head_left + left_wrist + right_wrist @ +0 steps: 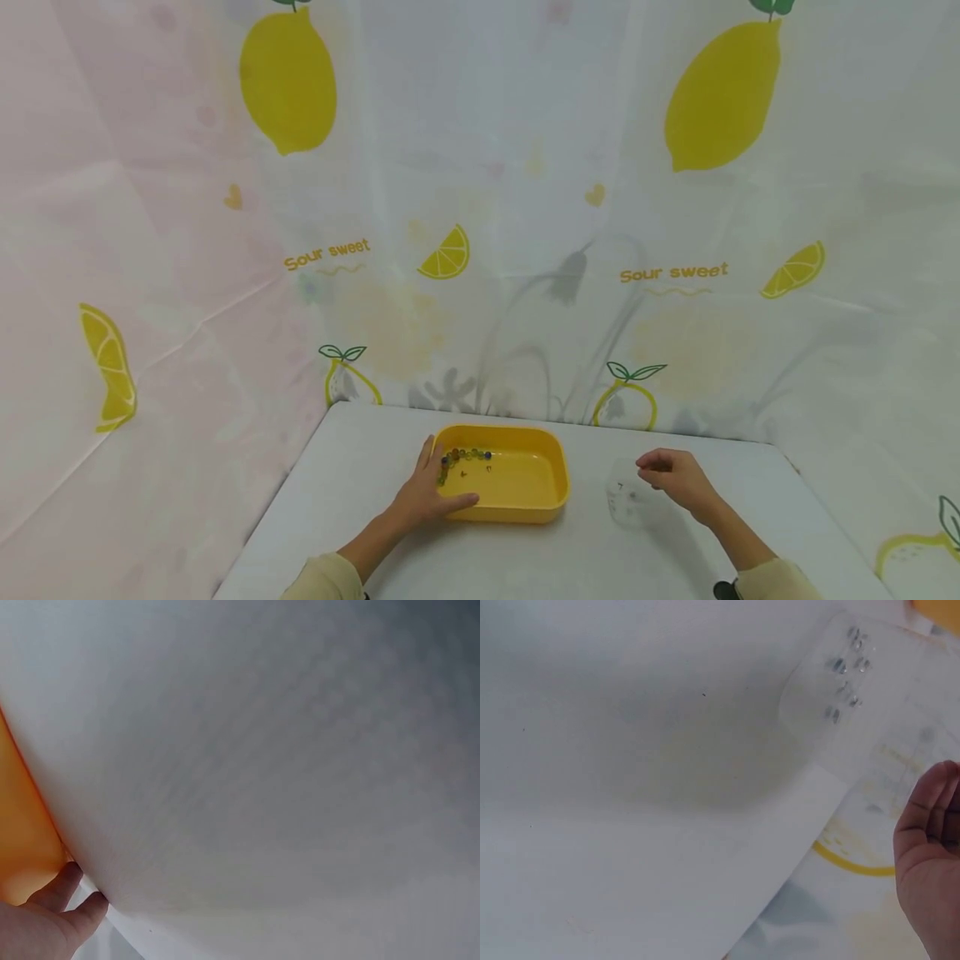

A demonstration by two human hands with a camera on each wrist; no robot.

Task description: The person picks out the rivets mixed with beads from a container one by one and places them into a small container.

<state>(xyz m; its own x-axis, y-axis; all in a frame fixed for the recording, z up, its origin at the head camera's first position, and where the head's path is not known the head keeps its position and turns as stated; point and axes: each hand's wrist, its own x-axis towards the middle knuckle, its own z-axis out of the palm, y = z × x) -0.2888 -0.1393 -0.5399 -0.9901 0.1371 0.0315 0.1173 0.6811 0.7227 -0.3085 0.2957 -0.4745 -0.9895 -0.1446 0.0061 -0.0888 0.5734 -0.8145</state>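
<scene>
A yellow plastic tray (517,479) stands on the white table, with several dark and amber glassy beads (468,454) along its left and back inner edge. Two tiny shiny pieces (489,468) lie on the tray floor. My left hand (423,496) holds the tray's left end, thumb along the front rim and fingers along the left side. To the right stands a clear container (622,504), with several small shiny metal pieces (840,666) in it. Beside its rim my right hand (675,475) hovers, thumb and fingertips together; I cannot tell if something small is between them.
The white table (540,558) meets a lemon-printed curtain (525,333) at the back, and more of this cloth hangs at both sides. Between the tray and the container lies a short stretch of tabletop.
</scene>
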